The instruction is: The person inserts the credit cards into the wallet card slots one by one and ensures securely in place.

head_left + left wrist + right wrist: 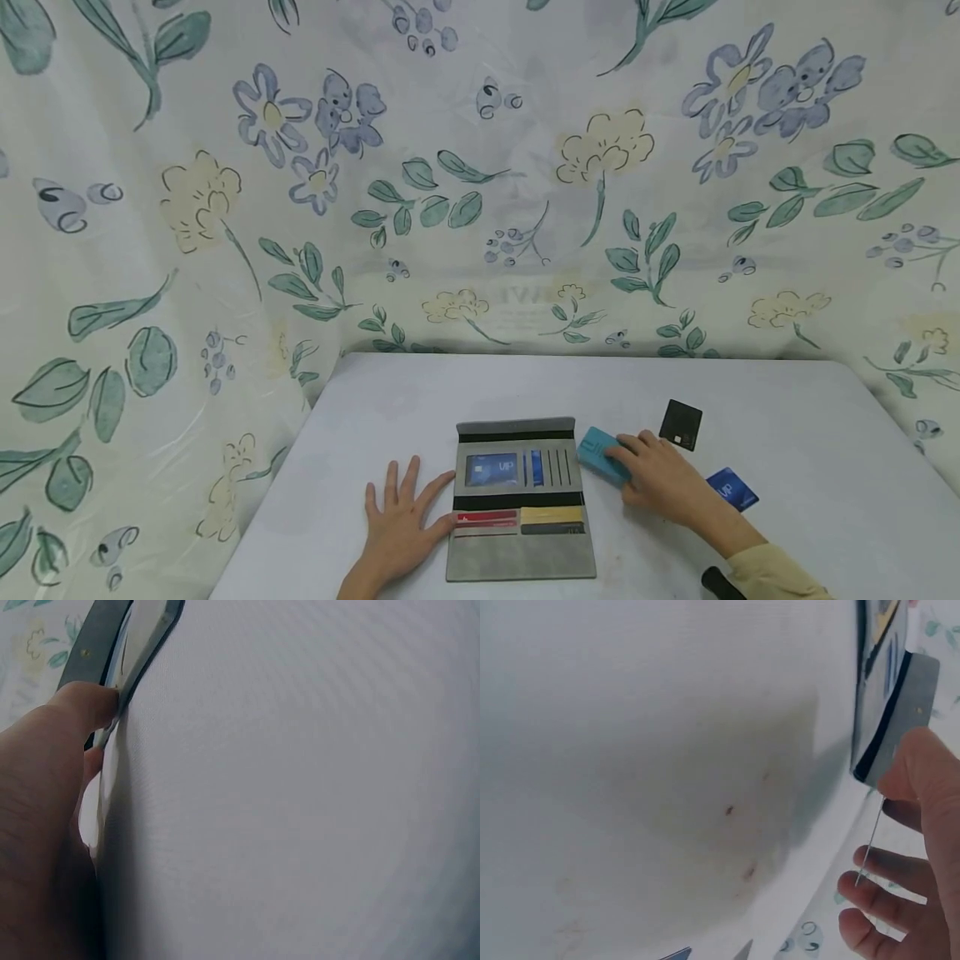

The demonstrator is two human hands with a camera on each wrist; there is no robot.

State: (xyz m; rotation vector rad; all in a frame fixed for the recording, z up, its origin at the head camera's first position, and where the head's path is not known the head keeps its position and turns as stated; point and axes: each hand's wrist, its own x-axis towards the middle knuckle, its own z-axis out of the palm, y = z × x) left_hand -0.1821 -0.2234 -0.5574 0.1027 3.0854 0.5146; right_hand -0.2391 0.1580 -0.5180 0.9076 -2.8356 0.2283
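A grey wallet [517, 565] lies unfolded in the middle of the table. A blue VIP card [491, 469] shows in its window pocket, and red, yellow and dark cards fill its lower slots. My left hand [401, 521] rests on the table with fingers spread, thumb and index fingertip at the wallet's left edge. To the right of the wallet, my right hand [660, 479] pinches a light blue card [600, 454] between thumb and fingers. The right wrist view shows that card [870, 840] edge-on, raised off the table.
A black card [681, 423] lies behind my right hand. Another blue card [735, 489] is partly covered by the right forearm. Floral fabric [465, 167] hangs behind the white table [405, 392] and along its left side. A dark object [720, 583] sits by the right sleeve.
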